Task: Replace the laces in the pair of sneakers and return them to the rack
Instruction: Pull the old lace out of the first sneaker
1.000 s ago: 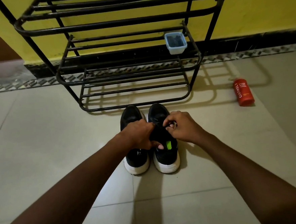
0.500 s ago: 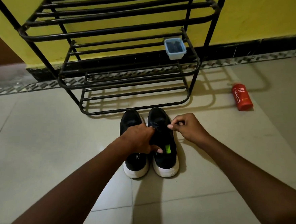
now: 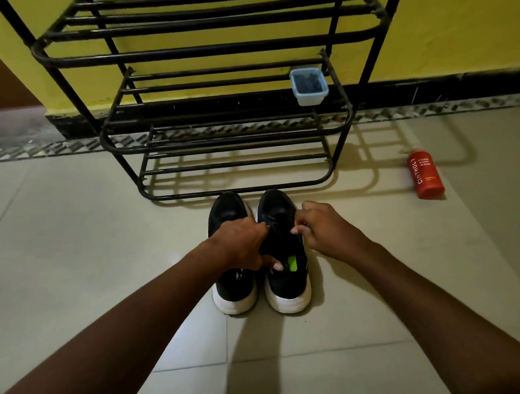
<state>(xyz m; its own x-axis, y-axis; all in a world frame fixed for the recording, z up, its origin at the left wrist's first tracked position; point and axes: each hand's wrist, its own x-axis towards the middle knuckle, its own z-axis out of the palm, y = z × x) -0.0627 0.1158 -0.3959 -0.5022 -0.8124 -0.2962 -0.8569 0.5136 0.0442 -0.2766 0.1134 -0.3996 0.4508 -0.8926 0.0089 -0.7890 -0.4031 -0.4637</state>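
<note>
Two black sneakers with white soles stand side by side on the floor, toes toward the rack: the left sneaker (image 3: 232,288) and the right sneaker (image 3: 280,214), which has a green tab at its tongue. My left hand (image 3: 243,244) grips the right sneaker across its tongue and collar, thumb by the green tab. My right hand (image 3: 325,229) is at that shoe's right edge, fingertips pinched together on what looks like its dark lace; the lace itself is hard to make out. The black metal rack (image 3: 211,51) stands just beyond the toes.
A small pale blue tub (image 3: 309,99) with dark contents sits on the rack's middle shelf at the right. A red body-wash bottle (image 3: 425,174) lies on the tiled floor to the right. A yellow wall with a black skirting runs behind the rack.
My right hand has drawn a little to the right of the shoe's lacing, still pinched. My left hand keeps its grip on the right sneaker. The view has shifted slightly.
</note>
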